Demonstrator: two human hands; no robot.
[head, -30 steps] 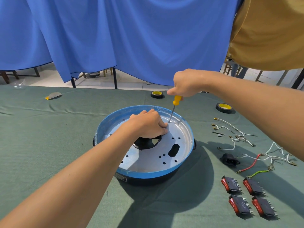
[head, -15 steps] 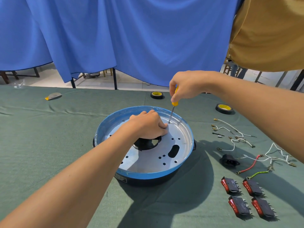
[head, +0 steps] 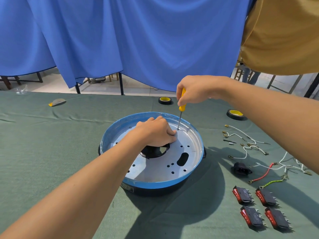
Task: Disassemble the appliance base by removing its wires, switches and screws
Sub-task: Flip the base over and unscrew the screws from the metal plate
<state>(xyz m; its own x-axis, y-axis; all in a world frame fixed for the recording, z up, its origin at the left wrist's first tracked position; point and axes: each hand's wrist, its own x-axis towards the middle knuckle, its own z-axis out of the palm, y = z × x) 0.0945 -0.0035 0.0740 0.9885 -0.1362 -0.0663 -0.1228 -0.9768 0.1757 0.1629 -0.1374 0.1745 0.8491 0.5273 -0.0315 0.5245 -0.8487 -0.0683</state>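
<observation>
Right hand (head: 196,90) has re-pinched the screwdriver (head: 182,105) handle, tip on a tiny, likely slippery screw (head: 178,129), while left hand (head: 153,133) braces the stiff appliance base (head: 151,182) with curled fingers (head: 170,135).

Kit check, your body only. Your left hand (head: 155,133) and right hand (head: 195,88) are both bare. Your left forearm (head: 86,187) is bare from the wrist down to the lower-left corner of the frame. Your right forearm (head: 267,107) is likewise bare from the wrist out to the right edge. No sleeve edge shows on either arm. The mustard-tan fabric (head: 284,31) at upper right is plain and unmarked. Can't tell whether it's your shirt.
</observation>
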